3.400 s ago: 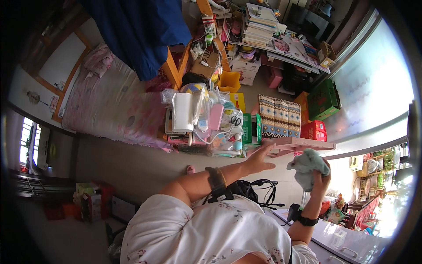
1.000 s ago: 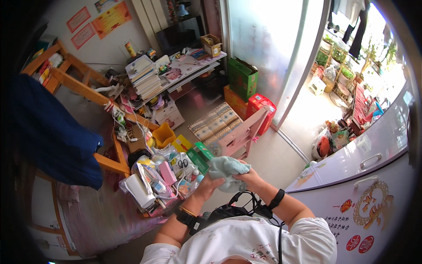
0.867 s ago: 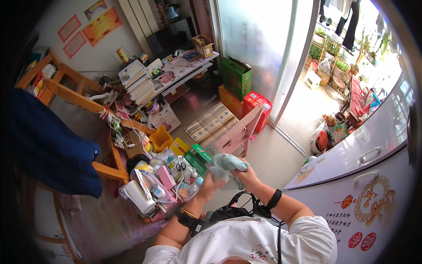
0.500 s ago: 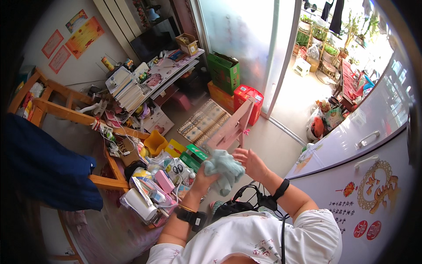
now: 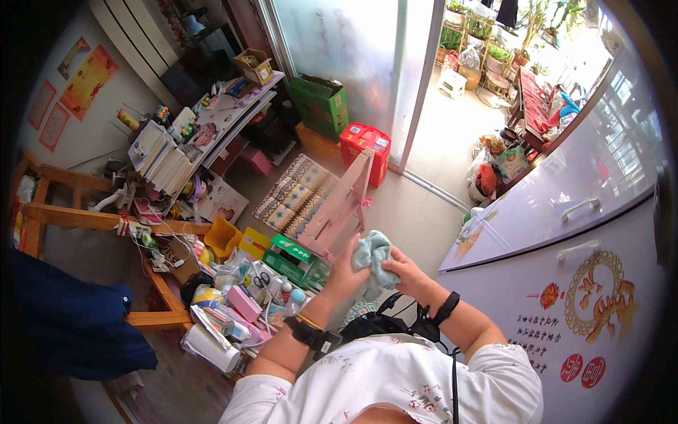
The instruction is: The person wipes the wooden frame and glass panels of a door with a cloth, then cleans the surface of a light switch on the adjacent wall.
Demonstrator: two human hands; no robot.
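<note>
A crumpled pale green cloth (image 5: 376, 256) is bunched between my two hands in front of my chest. My left hand (image 5: 345, 271) is closed on its left side, the thumb pressing into the folds. From the right, my right hand (image 5: 409, 272) grips the cloth with thumb and fingers. Part of the cloth hangs down below the hands. Some fingertips are hidden behind it.
A pink wooden chair back (image 5: 337, 205) stands just beyond my hands. To the left lies a cluttered heap with scissors (image 5: 261, 280), a pink box (image 5: 244, 304) and a green box (image 5: 291, 258). A white refrigerator (image 5: 522, 283) stands at the right.
My right hand was apart with its fingers spread; now it has closed on the cloth. The view has turned a little, so the room appears shifted to the left.
</note>
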